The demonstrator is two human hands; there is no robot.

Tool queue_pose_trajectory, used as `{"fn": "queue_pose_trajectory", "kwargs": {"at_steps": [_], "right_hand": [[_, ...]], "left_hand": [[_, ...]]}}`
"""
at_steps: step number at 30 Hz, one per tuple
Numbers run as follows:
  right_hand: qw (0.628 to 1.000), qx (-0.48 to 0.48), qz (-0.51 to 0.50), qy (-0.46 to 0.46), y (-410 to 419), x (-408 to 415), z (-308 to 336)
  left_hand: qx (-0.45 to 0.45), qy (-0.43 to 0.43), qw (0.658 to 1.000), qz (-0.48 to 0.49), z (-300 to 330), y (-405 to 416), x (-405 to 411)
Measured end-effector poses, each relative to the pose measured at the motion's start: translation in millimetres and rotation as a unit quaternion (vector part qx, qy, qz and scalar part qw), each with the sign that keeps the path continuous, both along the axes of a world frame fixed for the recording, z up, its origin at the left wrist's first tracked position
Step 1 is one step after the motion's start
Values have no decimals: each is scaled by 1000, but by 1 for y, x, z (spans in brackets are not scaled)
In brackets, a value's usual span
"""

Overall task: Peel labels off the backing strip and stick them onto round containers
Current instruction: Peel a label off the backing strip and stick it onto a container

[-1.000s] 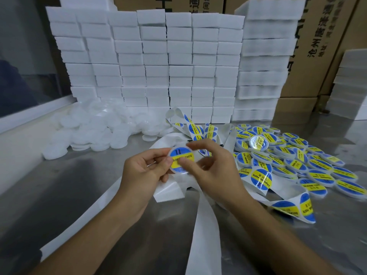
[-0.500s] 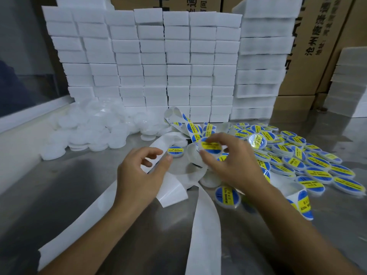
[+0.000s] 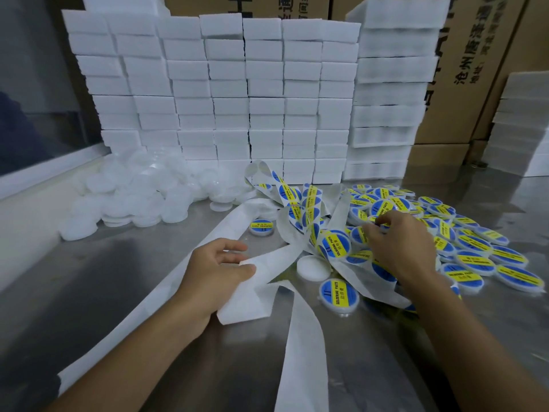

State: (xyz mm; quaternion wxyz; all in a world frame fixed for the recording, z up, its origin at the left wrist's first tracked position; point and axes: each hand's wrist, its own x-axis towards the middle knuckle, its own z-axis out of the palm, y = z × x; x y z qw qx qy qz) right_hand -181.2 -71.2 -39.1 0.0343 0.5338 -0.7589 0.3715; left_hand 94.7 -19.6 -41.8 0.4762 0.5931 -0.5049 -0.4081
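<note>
My left hand (image 3: 218, 273) pinches a fold of the white backing strip (image 3: 269, 264) between thumb and fingers, low over the metal table (image 3: 104, 292). My right hand (image 3: 398, 246) reaches into the pile of labelled containers (image 3: 475, 254), its fingertips curled on a labelled container (image 3: 383, 224) at the pile's near-left side. The strip's far part still carries blue-and-yellow round labels (image 3: 297, 200). One bare white container (image 3: 313, 267) lies between my hands. A labelled one (image 3: 338, 292) rests just in front of it, and another (image 3: 261, 228) sits farther back.
A heap of unlabelled white containers (image 3: 133, 197) lies at the back left. Stacked white foam blocks (image 3: 237, 99) form a wall behind, with cardboard boxes (image 3: 475, 69) and more blocks (image 3: 523, 129) to the right. Loose empty strip (image 3: 300, 352) trails toward me.
Both hands pressed a label onto a container a second ago. The right hand has since carried that container right to the labelled pile, while the left hand dropped to the strip.
</note>
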Motion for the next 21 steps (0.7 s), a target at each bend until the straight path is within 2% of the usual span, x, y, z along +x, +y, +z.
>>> {"fn": "queue_pose_trajectory", "kwargs": {"at_steps": [3, 5, 8, 10, 13, 16, 19, 21], "right_hand": [[994, -87, 64, 7, 7, 15, 8], [978, -132, 157, -37, 14, 32, 15], [946, -68, 309, -68, 27, 59, 18], [921, -12, 386, -59, 32, 73, 15], [883, -14, 456, -112, 38, 91, 9], [858, -15, 493, -145, 43, 102, 5], [850, -3, 501, -163, 44, 109, 3], [852, -28, 488, -186, 44, 112, 4]], "left_hand": [[3, 82, 997, 8, 1, -3, 3], [8, 158, 987, 8, 2, -5, 3], [17, 308, 951, -3, 6, -5, 1], [31, 360, 932, -12, 10, -5, 1], [34, 368, 928, -40, 11, -4, -1], [19, 334, 940, -62, 9, -2, -4], [28, 320, 941, -104, 7, 0, -4], [29, 290, 950, -109, 6, 0, -4]]}}
